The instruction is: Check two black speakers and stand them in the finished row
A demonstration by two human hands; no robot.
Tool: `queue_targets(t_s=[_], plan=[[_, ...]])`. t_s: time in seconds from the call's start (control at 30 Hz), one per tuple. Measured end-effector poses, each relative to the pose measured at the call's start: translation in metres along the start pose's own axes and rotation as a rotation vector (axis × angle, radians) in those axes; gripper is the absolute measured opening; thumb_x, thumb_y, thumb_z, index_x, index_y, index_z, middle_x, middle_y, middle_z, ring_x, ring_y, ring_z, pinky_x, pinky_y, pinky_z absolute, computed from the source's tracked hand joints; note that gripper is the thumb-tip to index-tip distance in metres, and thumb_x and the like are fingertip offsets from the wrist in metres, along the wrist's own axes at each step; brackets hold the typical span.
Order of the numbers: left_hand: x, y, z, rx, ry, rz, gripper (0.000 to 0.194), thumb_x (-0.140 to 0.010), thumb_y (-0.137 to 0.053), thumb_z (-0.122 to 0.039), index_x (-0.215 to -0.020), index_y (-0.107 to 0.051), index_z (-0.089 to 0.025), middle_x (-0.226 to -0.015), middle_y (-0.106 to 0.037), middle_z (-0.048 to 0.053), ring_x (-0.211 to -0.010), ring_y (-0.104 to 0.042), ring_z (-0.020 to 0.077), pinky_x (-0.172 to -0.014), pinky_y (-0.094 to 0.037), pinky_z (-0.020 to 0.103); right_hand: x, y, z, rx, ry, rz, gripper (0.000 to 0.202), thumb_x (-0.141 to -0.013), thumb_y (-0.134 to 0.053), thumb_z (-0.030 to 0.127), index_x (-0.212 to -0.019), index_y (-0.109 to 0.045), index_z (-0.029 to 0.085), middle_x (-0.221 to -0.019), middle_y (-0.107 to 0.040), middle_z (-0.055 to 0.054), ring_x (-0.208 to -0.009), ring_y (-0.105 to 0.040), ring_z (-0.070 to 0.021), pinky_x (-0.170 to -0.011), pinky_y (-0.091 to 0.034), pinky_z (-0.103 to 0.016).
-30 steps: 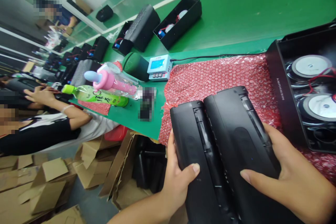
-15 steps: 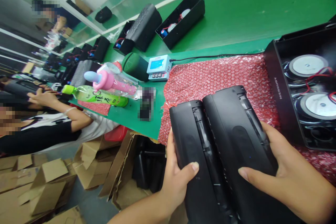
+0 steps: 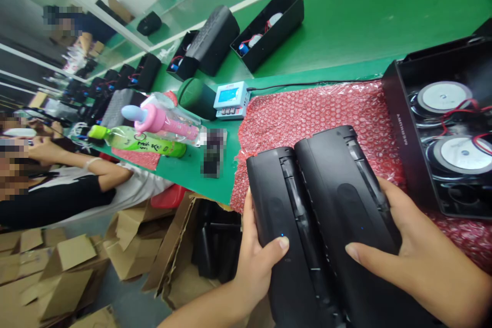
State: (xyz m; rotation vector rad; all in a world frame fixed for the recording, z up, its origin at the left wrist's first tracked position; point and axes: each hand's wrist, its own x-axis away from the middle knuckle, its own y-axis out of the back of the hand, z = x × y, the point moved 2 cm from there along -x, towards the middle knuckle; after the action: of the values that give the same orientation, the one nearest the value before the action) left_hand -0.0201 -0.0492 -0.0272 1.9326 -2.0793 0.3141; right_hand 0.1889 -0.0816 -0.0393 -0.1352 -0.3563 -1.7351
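Note:
Two long black casings lie side by side between my hands, over the near edge of the red bubble wrap (image 3: 315,107). My left hand (image 3: 257,261) grips the left black casing (image 3: 274,189), its thumb on top beside a small lit blue dot. Wrapped round the far side of the right black casing (image 3: 338,184) is my right hand (image 3: 415,246), thumb lying on its face. A faint blue dot shows on that casing too. At the right, a large open black box (image 3: 402,128) holds round speaker drivers (image 3: 444,97) with red wires.
On the green table (image 3: 365,20) stand a light-blue meter (image 3: 230,97) with a cable, a green cylinder (image 3: 197,97), a pink bottle (image 3: 165,120), a green bottle (image 3: 126,138) and open black casings (image 3: 269,31). Cardboard boxes (image 3: 65,271) lie lower left; a person (image 3: 92,174) sits at left.
A blue light now shows on the left casing near my left thumb. Both hands and casings have barely shifted. The seated person's hands have moved, and the dark casing they held is no longer visible there.

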Motion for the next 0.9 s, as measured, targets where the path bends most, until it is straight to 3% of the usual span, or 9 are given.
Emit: queue_targets(t_s=[0.2, 0.43, 0.7, 0.8, 0.9], plan=[[0.002, -0.003, 0.001, 0.115, 0.037, 0.003, 0.084, -0.072, -0.069, -0.026, -0.144, -0.026, -0.035, -0.143, -0.045, -0.001, -0.126, -0.048, 0.0184, -0.101, -0.04, 0.022, -0.004, 0.0, 0.005, -0.078, 0.013, 0.044, 0.074, -0.072, -0.068, 0.031, -0.137, -0.032, 0.022, -0.129, -0.047, -0.006, -0.117, -0.048, -0.0247, -0.107, -0.038, -0.037], [0.001, -0.003, 0.002, 0.117, 0.1, -0.072, 0.092, -0.067, -0.073, -0.029, -0.144, -0.025, -0.038, -0.151, -0.033, -0.003, -0.132, -0.041, 0.024, -0.102, -0.041, 0.027, -0.005, -0.001, 0.006, -0.251, -0.101, 0.102, 0.077, -0.067, -0.07, 0.027, -0.134, -0.031, 0.024, -0.127, -0.049, -0.007, -0.116, -0.049, -0.0274, -0.103, -0.04, -0.042], [-0.001, -0.004, 0.001, 0.147, 0.124, -0.062, 0.094, -0.063, -0.074, -0.026, -0.143, -0.026, -0.037, -0.146, -0.041, -0.002, -0.127, -0.046, 0.0233, -0.096, -0.045, 0.026, -0.005, 0.001, 0.008, -0.382, -0.185, 0.165, 0.083, -0.062, -0.072, 0.027, -0.132, -0.028, 0.023, -0.127, -0.05, -0.008, -0.115, -0.05, -0.0278, -0.105, -0.036, -0.043], [-0.001, -0.004, 0.003, 0.175, 0.16, -0.073, 0.097, -0.06, -0.076, -0.027, -0.143, -0.027, -0.036, -0.143, -0.043, 0.0, -0.127, -0.045, 0.0261, -0.098, -0.044, 0.03, -0.008, 0.003, 0.012, -0.427, -0.223, 0.197, 0.083, -0.061, -0.073, 0.029, -0.131, -0.028, 0.022, -0.125, -0.051, -0.008, -0.113, -0.051, -0.027, -0.101, -0.04, -0.039], [-0.003, -0.001, 0.001, 0.164, 0.18, -0.075, 0.094, -0.059, -0.076, -0.028, -0.14, -0.03, -0.036, -0.139, -0.048, 0.001, -0.123, -0.048, 0.0268, -0.095, -0.045, 0.031, -0.016, 0.01, 0.014, -0.407, -0.351, 0.215, 0.07, -0.069, -0.068, 0.036, -0.127, -0.031, 0.021, -0.119, -0.056, -0.009, -0.101, -0.058, -0.0268, -0.086, -0.05, -0.037]])
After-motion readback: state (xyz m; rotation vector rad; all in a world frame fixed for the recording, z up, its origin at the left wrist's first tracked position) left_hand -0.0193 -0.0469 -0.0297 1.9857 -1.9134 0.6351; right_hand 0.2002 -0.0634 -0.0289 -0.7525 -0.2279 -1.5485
